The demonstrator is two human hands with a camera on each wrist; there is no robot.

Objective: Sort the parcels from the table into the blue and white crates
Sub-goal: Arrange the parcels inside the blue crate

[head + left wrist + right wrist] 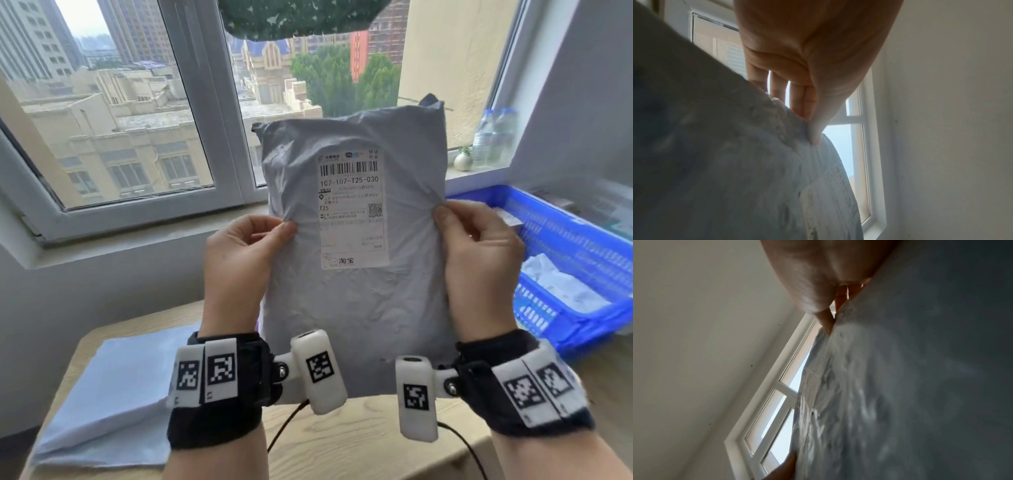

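A grey plastic parcel (356, 301) with a white shipping label (352, 209) hangs upright in front of the window, label facing me. My left hand (246, 253) pinches its left edge, thumb on the front. My right hand (479, 253) pinches its right edge the same way. In the left wrist view the left hand (812, 116) pinches the parcel (725, 162). In the right wrist view the right hand (828, 321) grips the parcel (890, 394). The blue crate (582, 246) stands at the right and holds white parcels (561, 284).
Another flat grey parcel (116, 401) lies on the wooden table (376, 445) at the lower left. Water bottles (493, 137) and a small vase (463, 161) stand on the windowsill at the right. No white crate is in view.
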